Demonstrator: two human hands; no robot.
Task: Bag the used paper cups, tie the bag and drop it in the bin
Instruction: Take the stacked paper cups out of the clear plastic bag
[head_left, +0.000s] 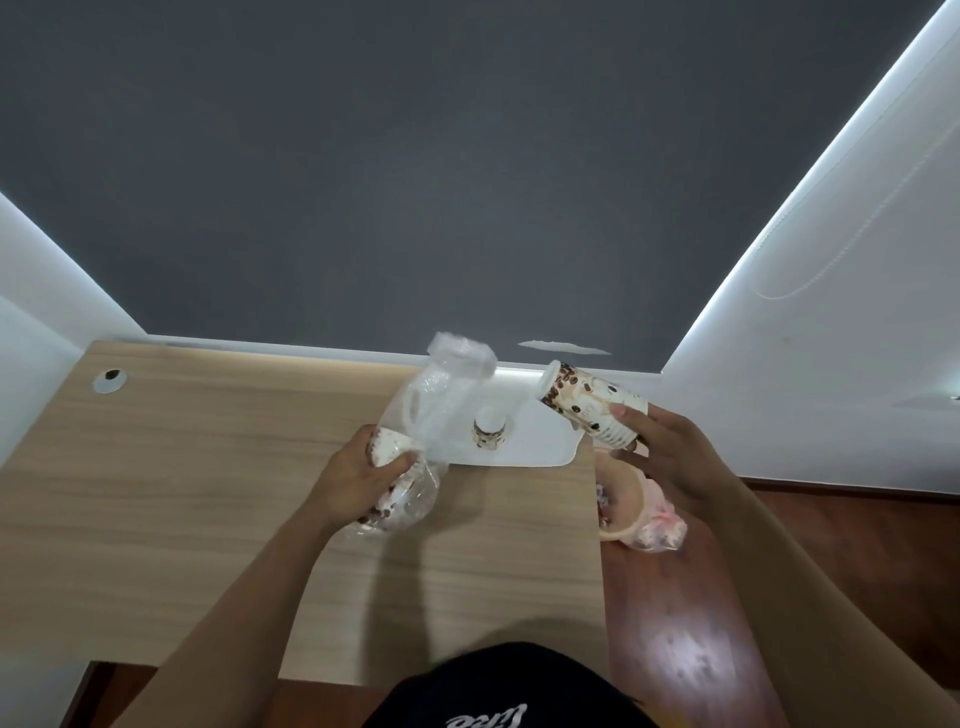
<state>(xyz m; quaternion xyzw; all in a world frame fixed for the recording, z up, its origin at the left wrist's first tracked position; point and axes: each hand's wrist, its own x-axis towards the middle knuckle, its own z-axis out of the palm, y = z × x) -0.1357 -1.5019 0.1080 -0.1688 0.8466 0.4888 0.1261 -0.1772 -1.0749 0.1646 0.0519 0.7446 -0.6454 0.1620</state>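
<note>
Head-worn camera, looking forward and down.
It looks steeply down from close above the wooden table, both forearms reaching in from the bottom edge, grey wall beyond.

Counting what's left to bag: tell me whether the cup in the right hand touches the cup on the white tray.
Apart. The head view shows the held cup raised in the right hand, with bare white tray between it and the upside-down cup.

A tray sits at the far right of the surface, one cup on it. The bin stands right of the surface, on the floor.
</note>
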